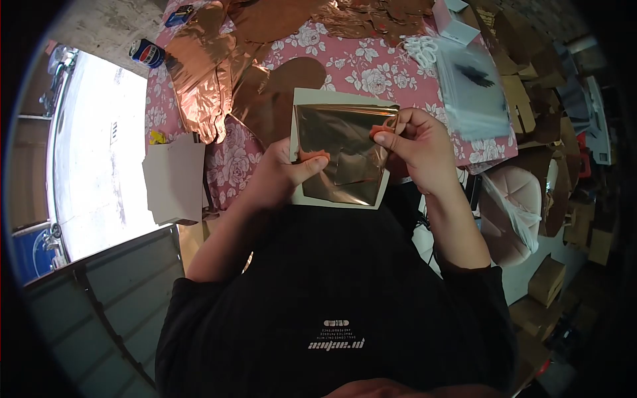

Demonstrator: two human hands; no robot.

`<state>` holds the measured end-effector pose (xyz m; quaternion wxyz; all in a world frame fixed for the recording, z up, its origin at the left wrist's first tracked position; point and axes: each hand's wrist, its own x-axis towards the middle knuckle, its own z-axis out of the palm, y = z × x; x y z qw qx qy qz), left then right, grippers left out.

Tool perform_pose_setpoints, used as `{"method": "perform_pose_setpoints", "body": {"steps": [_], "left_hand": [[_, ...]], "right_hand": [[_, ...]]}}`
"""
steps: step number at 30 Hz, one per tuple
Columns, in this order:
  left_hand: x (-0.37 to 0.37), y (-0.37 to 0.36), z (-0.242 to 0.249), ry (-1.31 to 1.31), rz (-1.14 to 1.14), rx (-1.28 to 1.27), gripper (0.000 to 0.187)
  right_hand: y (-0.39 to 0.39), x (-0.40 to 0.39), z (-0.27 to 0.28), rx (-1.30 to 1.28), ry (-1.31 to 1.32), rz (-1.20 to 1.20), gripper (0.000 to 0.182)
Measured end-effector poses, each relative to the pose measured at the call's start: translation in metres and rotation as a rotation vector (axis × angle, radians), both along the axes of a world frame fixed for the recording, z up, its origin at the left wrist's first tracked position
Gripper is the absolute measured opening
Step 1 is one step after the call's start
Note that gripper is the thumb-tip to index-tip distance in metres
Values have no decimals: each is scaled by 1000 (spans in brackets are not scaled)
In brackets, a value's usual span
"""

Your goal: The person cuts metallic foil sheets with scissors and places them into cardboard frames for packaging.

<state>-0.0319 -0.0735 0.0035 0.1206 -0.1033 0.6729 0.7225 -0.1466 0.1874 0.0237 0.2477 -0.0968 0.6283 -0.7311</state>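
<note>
A sheet of shiny copper-gold foil (342, 136) lies over a pale board (305, 98), which shows as a border along the top, left and bottom. My left hand (298, 166) grips the left side, its thumb pressed on the foil and its fingers hidden behind the board. At the upper right, my right hand (421, 142) pinches the foil's edge between thumb and bent forefinger. Orange-toned reflections of both thumbs show in the foil, and a squarish lighter patch appears near its lower middle. The board is held in front of my black shirt, above the table's near edge.
A pink floral tablecloth (371, 73) covers the table. Crumpled copper foil (199, 73), brown sheets (292, 76), a can (147, 53), clear plastic bags (471, 93) and a white box (456, 21) lie on it. A stack of pale boards (176, 179) stands left; a cushioned seat (509, 212) is right.
</note>
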Motion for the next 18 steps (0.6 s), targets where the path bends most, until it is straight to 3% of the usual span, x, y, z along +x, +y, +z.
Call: {"method": "perform_pose_setpoints", "body": {"steps": [4,6,7,10,13,18], "left_hand": [[3,-1,-1,-11,30,51,24],[3,-1,6,-24,21,47,25],[2,0,12,-23,9,33,25],[2,-1,18,-22,-23,6,25],[1,-1,17,4,-46,-5,25],[1,0,20,-13,-53,-7,26]], "right_hand": [[-1,0,10,12,-20,-10,27],[-10,1,25,54,314,-148,30],[-7,-4,31,53,313,-149,30],[2,-25,39,148,325,227,30],[5,-36,48,314,230,332,20],[-1,-32,54,506,292,340,13]]}}
